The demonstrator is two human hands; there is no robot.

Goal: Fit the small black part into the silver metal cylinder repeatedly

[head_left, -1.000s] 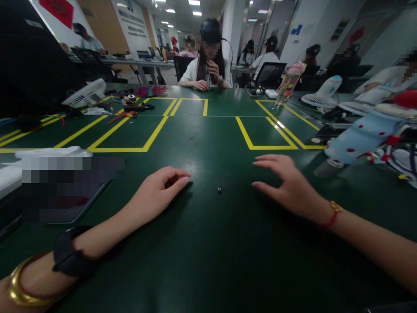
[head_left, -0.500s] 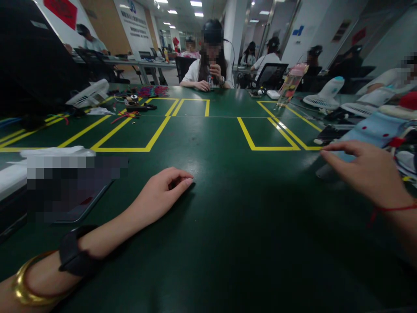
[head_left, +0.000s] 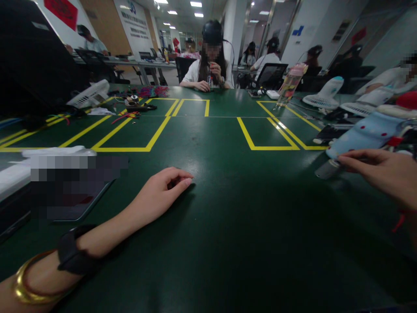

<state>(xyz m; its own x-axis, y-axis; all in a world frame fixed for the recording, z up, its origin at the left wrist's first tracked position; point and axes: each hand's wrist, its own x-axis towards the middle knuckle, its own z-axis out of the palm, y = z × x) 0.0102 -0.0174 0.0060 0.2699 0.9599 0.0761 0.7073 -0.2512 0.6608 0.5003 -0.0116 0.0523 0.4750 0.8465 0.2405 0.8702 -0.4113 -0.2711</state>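
My left hand (head_left: 161,193) rests on the green table (head_left: 228,243), fingers loosely curled with the tips touching the surface; nothing shows inside them. A black band and a gold bangle sit on that forearm. My right hand (head_left: 382,171) is at the right edge, just above the table. Its fingers point left and are pressed together, and what they may hold is hidden. The fingertips are right beside the grey end of a light blue, red-dotted object (head_left: 365,132) lying on its side.
A dark tablet (head_left: 81,204) and white items lie at the left. Yellow tape boxes (head_left: 267,134) mark the table's middle. Fans, a bottle (head_left: 288,87) and cables stand at the far right. A person (head_left: 208,65) sits across the table, and others sit further off.
My right hand has moved from the table's middle out to the right, beside the blue object. The small black ring that lay between my hands is no longer on the table. The left hand stays still.
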